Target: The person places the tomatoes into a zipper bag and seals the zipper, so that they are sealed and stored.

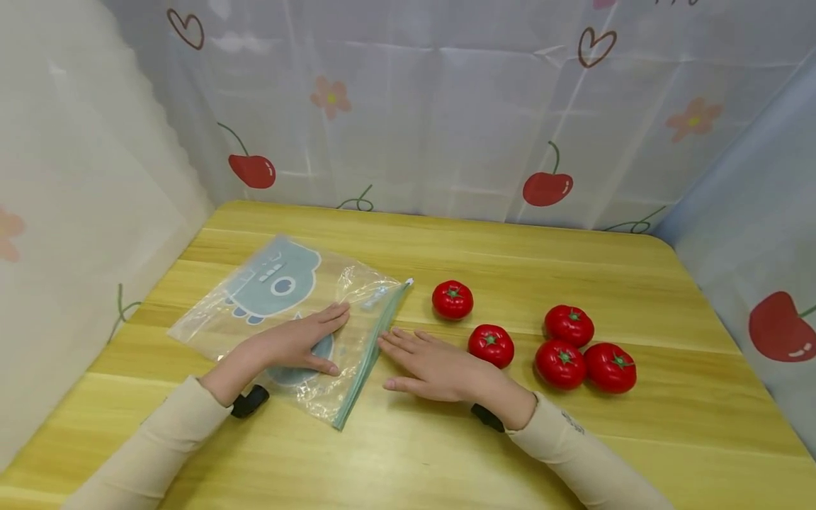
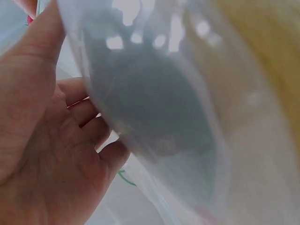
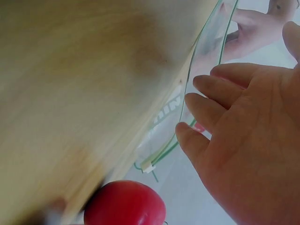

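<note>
A clear zip bag [image 1: 268, 280] with a blue cartoon print lies flat on the left half of the table. Its green zip edge [image 1: 366, 365] faces right, and a white slider [image 3: 148, 167] sits at the far end. My left hand [image 1: 296, 345] rests on the bag with its fingers extended. Just right of the zip edge is my right hand [image 1: 440, 368], palm down, fingers straight and holding nothing. One red tomato [image 1: 452, 300] lies beyond the right hand, and another tomato [image 1: 491, 346] is close behind its wrist. In the left wrist view, the bag's film hides the fingertips.
Three more tomatoes [image 1: 560, 365] sit grouped to the right on the wooden table [image 1: 446, 453]. A printed curtain [image 1: 408, 127] with cherries and hearts hangs along the back, with more fabric at both sides. Each wrist wears a black device [image 1: 250, 401].
</note>
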A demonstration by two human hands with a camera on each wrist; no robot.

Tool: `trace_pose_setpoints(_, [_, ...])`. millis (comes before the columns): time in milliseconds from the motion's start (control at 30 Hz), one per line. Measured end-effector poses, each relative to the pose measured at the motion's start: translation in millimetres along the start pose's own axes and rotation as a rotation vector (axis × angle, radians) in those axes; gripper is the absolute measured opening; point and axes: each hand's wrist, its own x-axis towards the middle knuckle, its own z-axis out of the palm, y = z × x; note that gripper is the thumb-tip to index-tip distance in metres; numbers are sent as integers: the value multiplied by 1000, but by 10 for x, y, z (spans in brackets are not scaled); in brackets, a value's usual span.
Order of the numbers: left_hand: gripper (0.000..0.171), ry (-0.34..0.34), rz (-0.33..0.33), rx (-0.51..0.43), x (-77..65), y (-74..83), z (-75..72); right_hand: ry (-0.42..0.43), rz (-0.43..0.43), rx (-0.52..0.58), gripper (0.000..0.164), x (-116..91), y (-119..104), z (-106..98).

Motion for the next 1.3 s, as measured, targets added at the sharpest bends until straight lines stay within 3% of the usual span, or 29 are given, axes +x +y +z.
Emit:
trace_pose_setpoints(200, [99,3,-4,-6,2,4,29,-42,17,109,73,47,14,10])
trace_pose_setpoints(333, [98,6,-8,-23,-2,13,34,-67,42,208,61,93,38,7])
trace_pose_setpoints(500, [97,12,-12,-37,-21,37,11,-10,58,263,51,186,55,-4])
trace_pose_setpoints(733, [99,20,-16,-40,-32,-9,28,158,33,221,44,394,97,-16])
trace_pose_setpoints(900, [99,17,-21,-36,-14,-11,30,241,69,182,40,532,114,-41])
trace_pose_setpoints(1300, [103,22,-75,-47,9,13,2,284,108,-7,75,571,69,-30])
